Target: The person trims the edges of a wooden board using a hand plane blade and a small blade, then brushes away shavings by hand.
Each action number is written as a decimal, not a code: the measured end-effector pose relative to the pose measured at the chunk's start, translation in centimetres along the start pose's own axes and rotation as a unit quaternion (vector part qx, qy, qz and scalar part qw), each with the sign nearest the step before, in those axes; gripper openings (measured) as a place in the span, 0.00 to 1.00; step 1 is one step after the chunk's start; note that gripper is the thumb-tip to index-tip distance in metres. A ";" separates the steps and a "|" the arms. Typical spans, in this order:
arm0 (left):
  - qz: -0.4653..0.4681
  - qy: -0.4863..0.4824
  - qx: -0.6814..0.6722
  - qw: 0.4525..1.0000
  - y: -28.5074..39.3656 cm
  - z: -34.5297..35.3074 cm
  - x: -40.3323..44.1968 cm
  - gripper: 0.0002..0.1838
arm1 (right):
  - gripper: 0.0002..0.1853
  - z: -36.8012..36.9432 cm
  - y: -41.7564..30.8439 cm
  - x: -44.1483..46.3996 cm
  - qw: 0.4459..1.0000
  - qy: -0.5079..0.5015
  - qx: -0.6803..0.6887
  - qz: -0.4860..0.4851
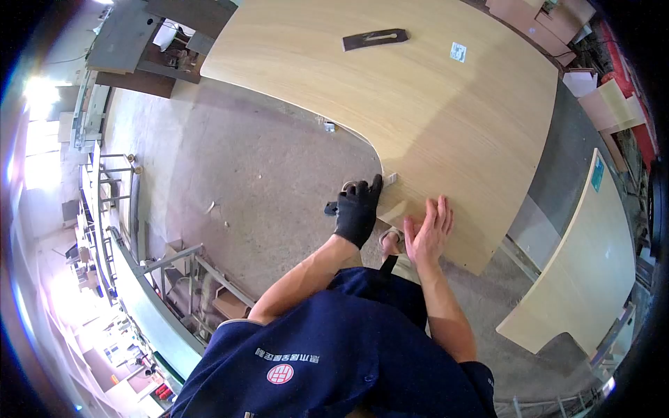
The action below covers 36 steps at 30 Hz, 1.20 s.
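My left hand (357, 212), in a black glove, is at the inner curved edge of the large pale wooden board (446, 118), back of the hand up, its fingers bent forward toward a small pale tag (391, 178). Something round shows partly behind the fingers, but I cannot tell whether they pinch it. My left forearm angles inward from the side, elbow bent.

My right hand (428, 233) is bare and lies palm down on the board's near end, fingers slightly spread and thumb apart, gripping nothing; that forearm reaches almost straight forward.

The board stretches out ahead of me. On its far part lie a dark slotted blade (376, 39) and, to the right, a white label (458, 51). A second board (578, 265) stands off to my right, with a blue label (598, 174).

At the far left, an open dark cabinet (164, 52) has mixed items inside, too small to tell. Cardboard boxes (540, 24) sit beyond the board's far right corner.
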State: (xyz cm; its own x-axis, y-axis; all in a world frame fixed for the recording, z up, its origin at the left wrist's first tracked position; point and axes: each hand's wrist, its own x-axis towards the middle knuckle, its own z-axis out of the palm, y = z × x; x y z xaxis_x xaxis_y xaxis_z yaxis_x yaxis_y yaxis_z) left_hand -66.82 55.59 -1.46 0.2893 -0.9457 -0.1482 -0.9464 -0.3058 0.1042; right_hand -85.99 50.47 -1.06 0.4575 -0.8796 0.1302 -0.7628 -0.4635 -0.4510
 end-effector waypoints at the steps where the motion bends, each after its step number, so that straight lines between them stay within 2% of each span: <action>1: -0.005 0.005 0.004 1.000 0.0 0.1 0.8 0.34 | 0.35 0.1 0.1 -0.2 1.000 -0.006 0.001 0.002; 7: -0.071 0.047 -0.015 0.996 -0.8 0.0 5.5 0.32 | 0.32 -0.1 0.3 -0.3 1.000 -0.001 0.003 -0.008; 11: -0.236 -0.023 -0.011 0.971 1.1 -3.5 8.1 0.31 | 0.33 0.3 0.5 -0.4 1.000 0.006 0.008 -0.009; 15: -0.191 -0.032 -0.018 0.981 1.9 -2.7 7.0 0.30 | 0.34 0.2 0.6 -0.5 1.000 -0.006 0.000 -0.014; 17: -0.199 -0.067 -0.034 0.977 2.9 -2.5 6.2 0.29 | 0.34 0.6 0.9 -0.4 1.000 -0.002 -0.009 -0.020; 19: -0.202 -0.045 -0.029 0.978 2.7 -1.9 6.5 0.28 | 0.33 0.5 0.8 -0.2 1.000 -0.001 -0.004 -0.020; 31: -0.315 0.000 -0.049 0.948 -1.9 -3.2 11.3 0.27 | 0.35 0.0 0.9 -0.2 0.999 -0.010 0.015 -0.028; 36: -0.333 0.029 -0.002 0.943 -8.1 -0.2 13.4 0.26 | 0.35 -0.2 1.0 -0.3 0.999 -0.005 0.023 -0.037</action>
State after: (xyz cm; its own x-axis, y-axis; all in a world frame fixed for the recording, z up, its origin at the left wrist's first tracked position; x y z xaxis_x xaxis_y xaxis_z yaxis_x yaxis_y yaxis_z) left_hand -55.26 45.35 -4.10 0.8262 -0.5485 -0.1289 -0.5519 -0.8338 0.0103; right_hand -86.95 50.23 -1.33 0.5171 -0.8414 0.1566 -0.7045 -0.5224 -0.4804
